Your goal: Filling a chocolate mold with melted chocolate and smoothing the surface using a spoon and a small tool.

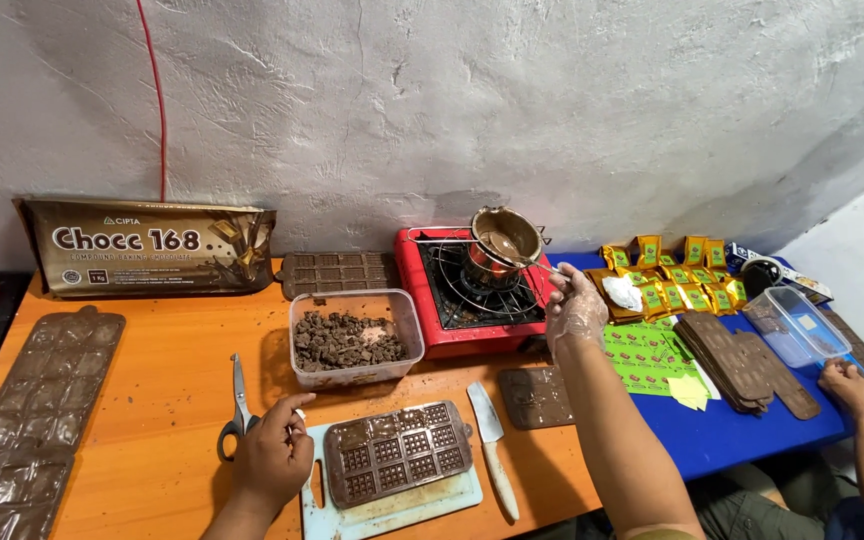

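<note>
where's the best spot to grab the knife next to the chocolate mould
Probably by the pale handle of the knife, coming from above at the near end. The blade points away toward the stove, and the handle lies flat on the orange table, clear of the cutting board beside it.

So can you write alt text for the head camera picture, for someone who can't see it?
A gloved right hand holds the handle of a small pot on a red stove, while the left hand rests by a brown mould on a cutting board. A tub of chocolate chunks, scissors and a knife lie on the orange table.
</note>
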